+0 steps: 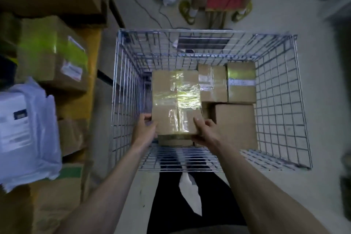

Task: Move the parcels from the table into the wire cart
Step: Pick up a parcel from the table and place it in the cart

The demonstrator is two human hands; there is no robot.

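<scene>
Hands grasp a brown cardboard parcel crossed with clear tape (pixel 175 100): left hand (pixel 145 129) on its near-left corner, right hand (pixel 206 129) on its near-right. It sits inside the silver wire cart (pixel 281 89), left of three more brown boxes (pixel 234 119).

Inside the silver wire cart (pixel 281 89), the tape-wrapped brown cardboard parcel (pixel 175 100) sits gripped between both hands; three brown cardboard boxes (pixel 235 121) lie right of the grip.
</scene>
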